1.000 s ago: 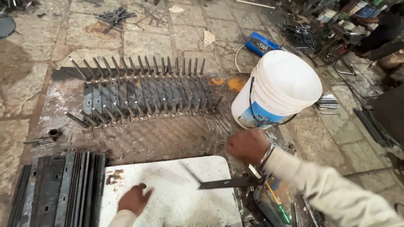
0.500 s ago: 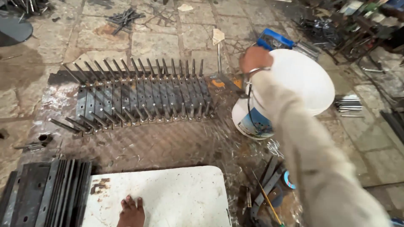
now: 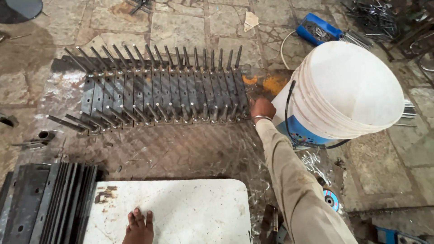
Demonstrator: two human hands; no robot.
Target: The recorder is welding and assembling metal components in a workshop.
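- Stacks of dark steel plates (image 3: 45, 199) lie on edge at the lower left, cut off by the frame; just beyond them a small metal ring (image 3: 45, 134) sits on the stone floor (image 3: 181, 27).
- White board (image 3: 181, 212), rust-stained near one corner, fills the lower middle — the left hand (image 3: 139, 228) rests flat on its near edge, fingers spread a little, holding nothing; the wrist is out of frame.
- Above it, a long row of flat steel strips with upright rods (image 3: 158, 95) lies side by side across the floor, rods pointing away at the far end and short pegs standing along the near end.
- At the right end of that row the right hand (image 3: 262, 108) is down at the last strip, fingers curled; whether it grips the strip or only touches it cannot be made out. A metal bangle (image 3: 261, 118) circles the wrist, and the beige sleeve (image 3: 294, 185) runs back toward the lower right.
- Just beside the hand stands a white bucket (image 3: 348, 90), lid on, with a black wire handle — it hides the floor behind it.
- Farther right and up, a blue tray of small parts (image 3: 318, 29) and a heap of metal rods (image 3: 375, 16); a grinding disc (image 3: 331, 199) lies near the sleeve.
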